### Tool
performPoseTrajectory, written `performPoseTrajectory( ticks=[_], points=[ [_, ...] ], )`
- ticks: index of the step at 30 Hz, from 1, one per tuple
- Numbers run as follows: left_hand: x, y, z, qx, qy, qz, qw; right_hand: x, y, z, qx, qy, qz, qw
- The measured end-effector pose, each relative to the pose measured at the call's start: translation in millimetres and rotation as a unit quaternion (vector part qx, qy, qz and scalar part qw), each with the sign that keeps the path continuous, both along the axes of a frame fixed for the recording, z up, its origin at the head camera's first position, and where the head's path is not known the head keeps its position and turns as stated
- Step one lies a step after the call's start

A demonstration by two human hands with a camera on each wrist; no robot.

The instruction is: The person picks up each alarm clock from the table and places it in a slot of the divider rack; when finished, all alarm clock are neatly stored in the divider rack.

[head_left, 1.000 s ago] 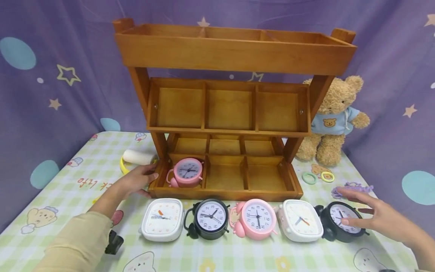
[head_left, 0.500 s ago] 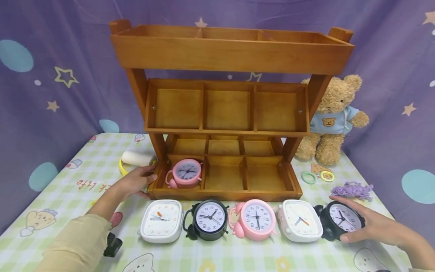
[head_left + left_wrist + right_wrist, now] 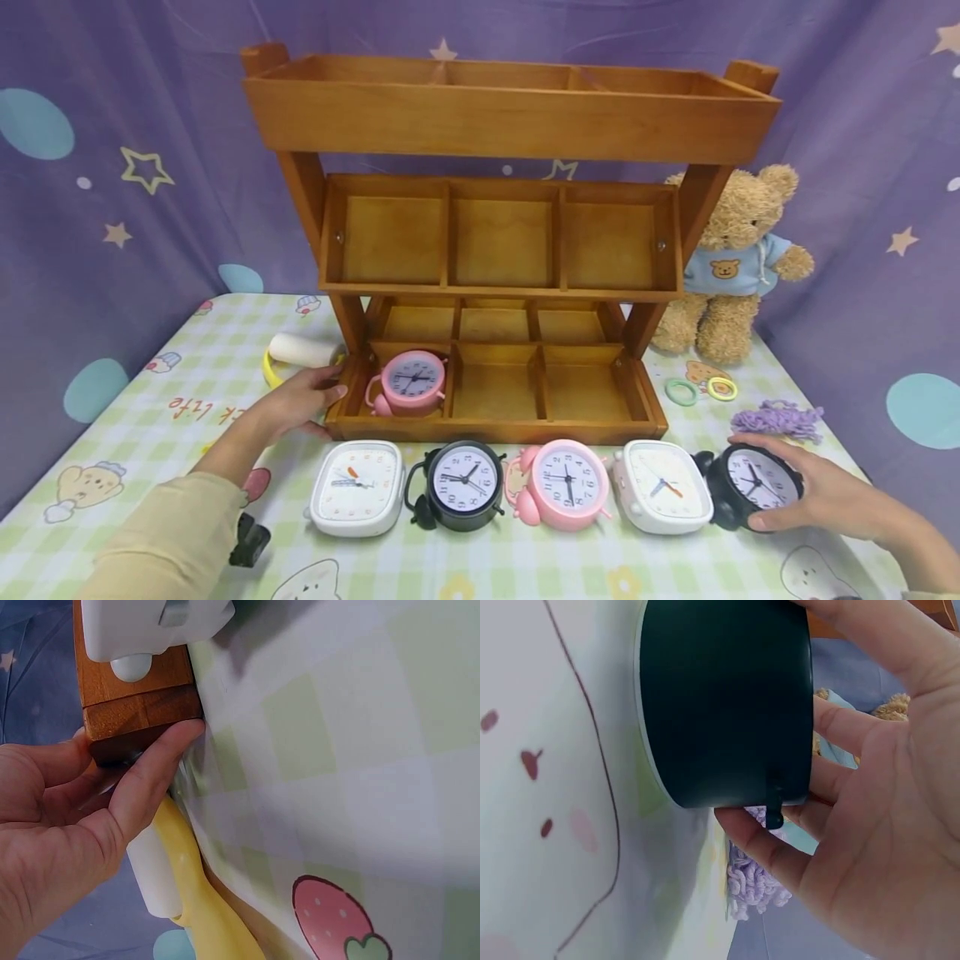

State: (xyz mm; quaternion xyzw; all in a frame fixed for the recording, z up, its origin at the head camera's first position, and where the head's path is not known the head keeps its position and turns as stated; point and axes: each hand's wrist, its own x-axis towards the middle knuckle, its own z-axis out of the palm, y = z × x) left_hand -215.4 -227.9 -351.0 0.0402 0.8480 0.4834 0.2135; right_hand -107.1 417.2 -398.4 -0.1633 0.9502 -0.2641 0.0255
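Note:
A three-tier wooden shelf [image 3: 495, 431] stands on the checked tablecloth. A pink alarm clock [image 3: 411, 382] sits in its bottom left front compartment. In front lies a row of clocks: white square [image 3: 358, 486], black round [image 3: 461, 483], pink [image 3: 566, 483], white square [image 3: 663, 486], and a black clock [image 3: 753, 483] at the right end. My right hand [image 3: 817, 500] grips that black clock [image 3: 727, 697], fingers [image 3: 780, 855] curled round its rim. My left hand [image 3: 296, 404] holds the shelf's front left corner [image 3: 139, 697], thumb [image 3: 161, 761] on the front side.
A teddy bear [image 3: 738, 267] sits right of the shelf, with two hair rings [image 3: 681, 392] and a purple scrunchie [image 3: 776, 419] in front of it. A yellow band with a white roll [image 3: 300, 350] lies behind my left hand. A purple curtain closes the back.
My right hand came down from above the black clock and closed its fingers round it. The left hand and the other clocks have stayed put.

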Motion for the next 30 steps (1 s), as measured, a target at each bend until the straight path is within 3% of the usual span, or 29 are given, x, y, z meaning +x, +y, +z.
performPoseTrajectory(
  ticks=[11,18,30],
  points=[
    [0.7,1.0,-0.7,-0.001,-0.002,0.004,1.0,2.5,6.3,14.7,0.014,-0.048,-0.026,0.998],
    [-0.1,-1.1,-0.8,-0.004,-0.004,0.004,1.0,2.6,5.3,35.7,0.054,-0.025,-0.036,0.998],
    [1.2,0.3,0.3,-0.002,-0.004,0.005,1.0,-10.5,-17.1,66.9,0.067,-0.033,-0.027,0.997]
  ],
)
